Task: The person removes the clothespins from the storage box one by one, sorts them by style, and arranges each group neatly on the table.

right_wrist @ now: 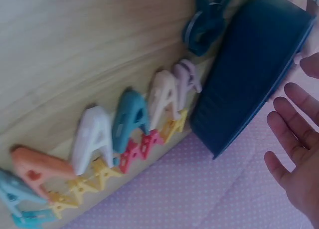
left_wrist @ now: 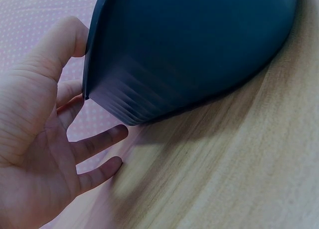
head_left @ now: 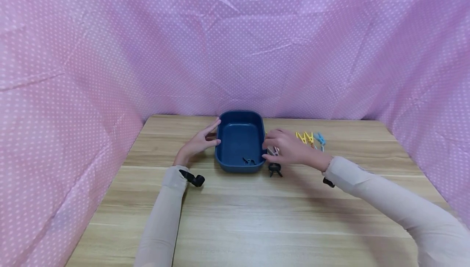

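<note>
A dark blue basin [head_left: 240, 168] stands on the wooden table between both hands. My left hand [head_left: 198, 142] is at its left rim, fingers spread and fairly straight, with thumb and fingertips right at the edge. My right hand [head_left: 288, 147] hovers over the right rim, fingers gently bent and apart from the thumb. In the right wrist view nothing shows between those fingers. A small dark clip [head_left: 249, 161] lies inside the basin near its front. Another dark clip [head_left: 274, 169] sits on the table below my right hand, close to the basin's right wall.
Right of the basin runs a row of large spring clips, among them a white clip [right_wrist: 93, 139], a teal clip [right_wrist: 131, 116] and an orange clip [right_wrist: 40, 169]. Behind them stand small yellow clips [right_wrist: 105, 174] and red clips [right_wrist: 130, 155]. A pink dotted curtain [head_left: 235, 54] closes off the back.
</note>
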Available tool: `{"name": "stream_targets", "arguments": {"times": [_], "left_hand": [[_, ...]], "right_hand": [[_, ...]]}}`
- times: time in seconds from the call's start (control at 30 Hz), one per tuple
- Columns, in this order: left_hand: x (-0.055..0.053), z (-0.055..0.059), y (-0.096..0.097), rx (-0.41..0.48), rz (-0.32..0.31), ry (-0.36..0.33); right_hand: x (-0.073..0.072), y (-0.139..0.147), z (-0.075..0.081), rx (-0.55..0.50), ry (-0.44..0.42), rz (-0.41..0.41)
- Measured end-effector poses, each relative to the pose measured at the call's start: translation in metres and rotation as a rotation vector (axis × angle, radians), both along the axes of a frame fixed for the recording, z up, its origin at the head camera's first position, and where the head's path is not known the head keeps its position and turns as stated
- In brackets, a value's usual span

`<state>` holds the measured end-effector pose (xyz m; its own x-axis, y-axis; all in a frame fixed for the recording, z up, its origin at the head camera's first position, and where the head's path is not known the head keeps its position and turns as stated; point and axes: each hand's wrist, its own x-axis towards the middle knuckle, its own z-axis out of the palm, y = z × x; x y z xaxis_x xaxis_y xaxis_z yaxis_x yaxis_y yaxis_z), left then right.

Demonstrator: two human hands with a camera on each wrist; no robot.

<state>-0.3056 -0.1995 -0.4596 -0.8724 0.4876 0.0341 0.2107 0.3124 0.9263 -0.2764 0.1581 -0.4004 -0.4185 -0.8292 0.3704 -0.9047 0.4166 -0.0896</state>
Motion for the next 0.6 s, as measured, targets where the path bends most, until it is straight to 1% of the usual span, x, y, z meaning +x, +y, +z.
{"name": "stream_targets", "arguments": {"times": [0.17, 0.27, 0.37, 0.47, 0.6], "left_hand": [[0.001, 0.001, -0.001, -0.002, -0.009, 0.004], [0.001, 0.001, -0.001, 0.006, -0.008, -0.001], [0.001, 0.001, -0.001, 0.015, -0.009, -0.009], [0.001, 0.001, -0.001, 0.017, -0.010, -0.013], [0.001, 0.001, -0.001, 0.007, -0.006, -0.006]], "right_hand": [[0.000, -0.012, 0.008, 0.024, -0.061, 0.000], [-0.005, -0.020, 0.007, 0.057, -0.070, 0.006], [-0.009, -0.028, 0.006, 0.087, -0.104, 0.016], [-0.012, -0.036, 0.003, 0.114, -0.159, 0.024], [-0.016, -0.048, -0.002, 0.175, -0.254, 0.012]]}}
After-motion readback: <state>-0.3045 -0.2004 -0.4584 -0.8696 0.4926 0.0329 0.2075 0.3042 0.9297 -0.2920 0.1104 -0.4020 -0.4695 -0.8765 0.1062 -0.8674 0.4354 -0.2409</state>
